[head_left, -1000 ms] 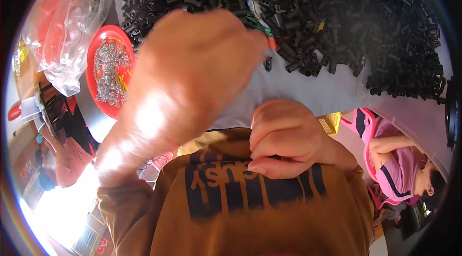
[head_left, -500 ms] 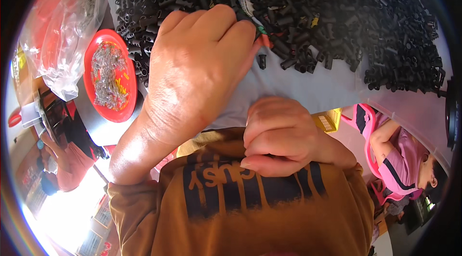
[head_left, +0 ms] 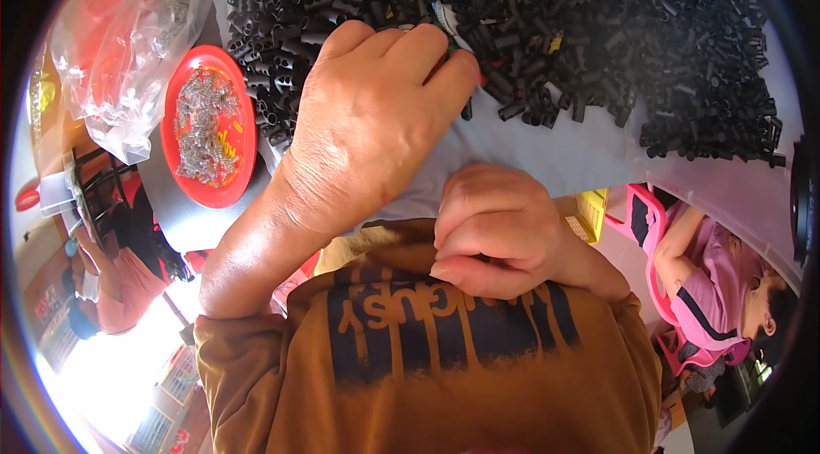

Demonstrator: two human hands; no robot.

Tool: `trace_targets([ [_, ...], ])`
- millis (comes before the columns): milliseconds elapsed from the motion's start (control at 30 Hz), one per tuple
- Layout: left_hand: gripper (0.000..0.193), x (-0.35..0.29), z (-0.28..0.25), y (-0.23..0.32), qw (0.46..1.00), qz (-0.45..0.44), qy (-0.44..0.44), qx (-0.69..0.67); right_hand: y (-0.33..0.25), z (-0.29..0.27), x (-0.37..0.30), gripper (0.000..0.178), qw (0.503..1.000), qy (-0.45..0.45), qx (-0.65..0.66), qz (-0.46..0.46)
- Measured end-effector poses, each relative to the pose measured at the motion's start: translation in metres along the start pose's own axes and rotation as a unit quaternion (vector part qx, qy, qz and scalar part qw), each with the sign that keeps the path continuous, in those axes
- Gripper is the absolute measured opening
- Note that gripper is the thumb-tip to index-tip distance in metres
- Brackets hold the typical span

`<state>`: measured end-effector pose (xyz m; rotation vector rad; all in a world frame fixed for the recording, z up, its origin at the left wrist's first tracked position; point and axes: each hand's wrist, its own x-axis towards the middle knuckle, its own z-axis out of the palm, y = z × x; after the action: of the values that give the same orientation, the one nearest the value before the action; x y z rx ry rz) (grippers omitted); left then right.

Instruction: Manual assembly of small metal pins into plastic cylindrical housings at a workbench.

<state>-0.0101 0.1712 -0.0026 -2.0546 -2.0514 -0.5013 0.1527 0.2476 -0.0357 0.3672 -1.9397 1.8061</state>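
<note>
In the centre of the frame the left hand (head_left: 376,112) reaches up to the lower edge of a wide heap of small black tubes (head_left: 547,35) that fills the upper part of the grey tabletop (head_left: 547,155). Its fingers are curled down together onto the tubes, but what they pinch is hidden beneath them; a thin green and white piece shows just past the fingertips. Below it, the right hand (head_left: 495,232) is closed into a loose fist against the person's brown shirt (head_left: 444,369), thumb pressed to the fingers; whether it holds anything cannot be told. At the left a red plate (head_left: 175,155) carries small clear parts, and a crumpled clear plastic bag (head_left: 120,44) lies beside it at the upper left.
</note>
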Motion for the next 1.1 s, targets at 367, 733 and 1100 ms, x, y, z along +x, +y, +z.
trace_targets([
  [367, 0.028, -0.011, -0.011, 0.000, 0.993, -0.013, 0.066, -0.097, -0.009, 0.003, -0.002, 0.009, 0.986, 0.141, 0.081, 0.040],
  [733, 0.031, -0.042, -0.030, 0.019, 0.914, -0.099, 0.168, -0.356, -0.028, 0.016, 0.002, 0.035, 0.957, 0.169, 0.091, 0.217],
  [1100, 0.031, -0.098, -0.058, -0.014, 0.962, -0.177, 0.116, -0.174, -0.003, 0.018, 0.009, 0.026, 0.988, 0.097, -0.063, 0.106],
])
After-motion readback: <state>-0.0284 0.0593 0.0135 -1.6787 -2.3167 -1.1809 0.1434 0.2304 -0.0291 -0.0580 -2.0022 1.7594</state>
